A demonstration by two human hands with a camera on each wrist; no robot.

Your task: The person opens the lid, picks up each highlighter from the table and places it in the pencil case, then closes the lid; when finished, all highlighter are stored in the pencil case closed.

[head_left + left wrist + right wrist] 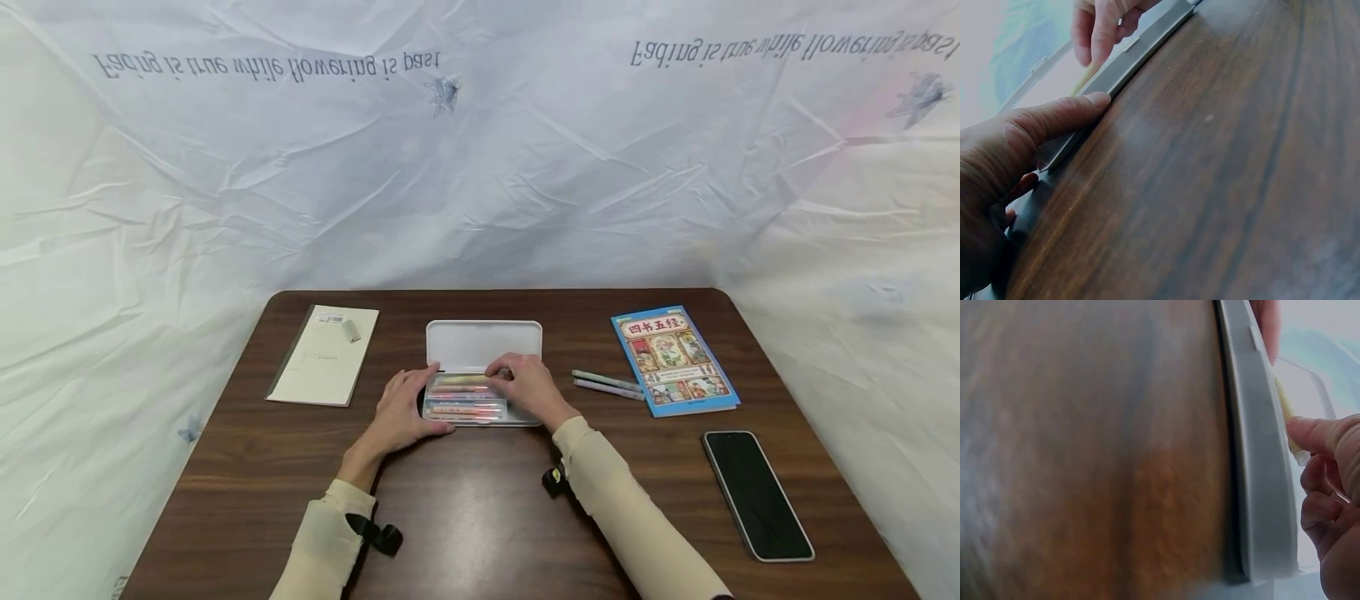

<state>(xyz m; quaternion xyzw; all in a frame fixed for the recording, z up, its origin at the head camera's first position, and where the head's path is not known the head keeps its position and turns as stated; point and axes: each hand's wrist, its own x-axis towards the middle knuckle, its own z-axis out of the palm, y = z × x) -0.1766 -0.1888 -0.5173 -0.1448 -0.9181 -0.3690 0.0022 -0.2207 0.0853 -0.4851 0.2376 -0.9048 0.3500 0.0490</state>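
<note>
An opened pencil case [483, 346] lies at the middle of the table, its white lid tilted back and several pens [461, 410] inside. The left hand [397, 417] holds the case's left end, thumb on the front edge, fingers at the back corner; in the left wrist view the thumb of the left hand [1035, 128] presses the case's rim [1141, 53]. Over the case's right part, the right hand [525, 387] pinches a yellow pen [1285, 409]; in the right wrist view the thumb of the right hand [1332, 469] lies on it, other fingers curled.
At the left lies a cream notebook [322, 362] with a small eraser [351, 331] on it. Two pens [607, 386] lie right of the case, beside a blue-edged book [675, 358]. A phone [757, 496] is at the right front. White sheeting [480, 208] hangs behind the table.
</note>
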